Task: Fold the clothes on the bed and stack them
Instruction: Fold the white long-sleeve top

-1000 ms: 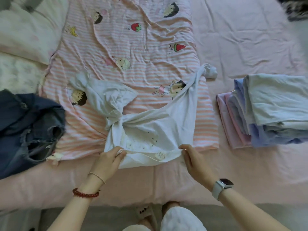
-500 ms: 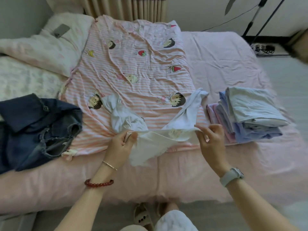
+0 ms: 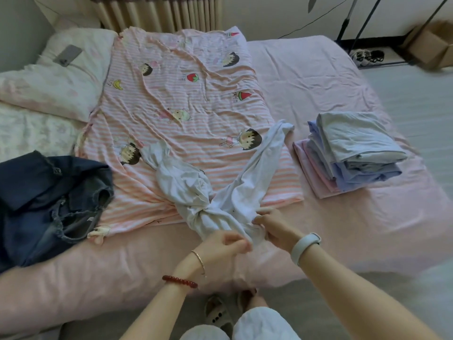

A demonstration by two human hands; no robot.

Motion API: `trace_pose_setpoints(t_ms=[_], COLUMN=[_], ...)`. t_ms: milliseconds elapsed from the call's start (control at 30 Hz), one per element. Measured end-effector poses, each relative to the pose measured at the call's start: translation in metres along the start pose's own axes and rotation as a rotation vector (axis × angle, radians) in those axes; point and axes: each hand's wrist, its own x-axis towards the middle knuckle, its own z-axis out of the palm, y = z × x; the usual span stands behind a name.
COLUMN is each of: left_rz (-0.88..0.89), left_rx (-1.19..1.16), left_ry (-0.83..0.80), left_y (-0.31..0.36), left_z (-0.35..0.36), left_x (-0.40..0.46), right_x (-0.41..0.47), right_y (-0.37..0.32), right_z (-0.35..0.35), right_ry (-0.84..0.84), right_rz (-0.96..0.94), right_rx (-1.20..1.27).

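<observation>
Half a second ago the two hands held the white shirt's [image 3: 220, 192] edge stretched wide between them; now they have drawn together at the near edge of the bed [image 3: 367, 217], bunching that edge into a narrow twist. The left hand [image 3: 221, 244] is curled, pinching the cloth at its fingertips; the right hand [image 3: 272, 225], just beside it, grips the same bunch. Beyond the hands the shirt splits into two arms, one running away to the left, one to the right, both lying on the striped blanket [image 3: 176, 94].

So the shirt looks less spread than before. My guess is it is being gathered for a shake-out or to undo the twist, so folding of this piece has not truly begun.

To the right of the right hand sits the stack [image 3: 353, 153] of folded clothes; far left of the left hand lies the unfolded denim [image 3: 49, 197].

The blanket carries small characters beside the fruit prints, too small to read. No brand shows.
</observation>
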Motion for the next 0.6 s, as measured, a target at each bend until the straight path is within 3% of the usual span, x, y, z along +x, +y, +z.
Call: trace_pose_setpoints(t_ms=[167, 233, 367, 500, 600], left_rz=[0.019, 0.098, 0.212, 0.428, 0.528], left_rx=[0.077, 0.1, 0.094, 0.054, 0.125], left_ry=[0.386, 0.427, 0.271, 0.001, -0.174], left_y=[0.018, 0.04, 0.09, 0.165, 0.212], left_z=[-0.042, -0.048, -0.048, -0.044, -0.036], left_x=[0.024, 0.042, 0.071, 0.085, 0.091], right_x=[-0.022, -0.032, -0.054, -0.096, -0.127], right_y=[-0.014, -0.033, -0.084, -0.153, -0.193], right_z=[-0.032, -0.051, -0.079, -0.112, -0.14], right_ry=[0.008, 0.034, 0.044, 0.122, 0.235], right_rz=[-0.284, -0.424, -0.668, -1.055, -1.128], right_rx=[-0.218, -0.38, -0.675, -0.836, -0.928])
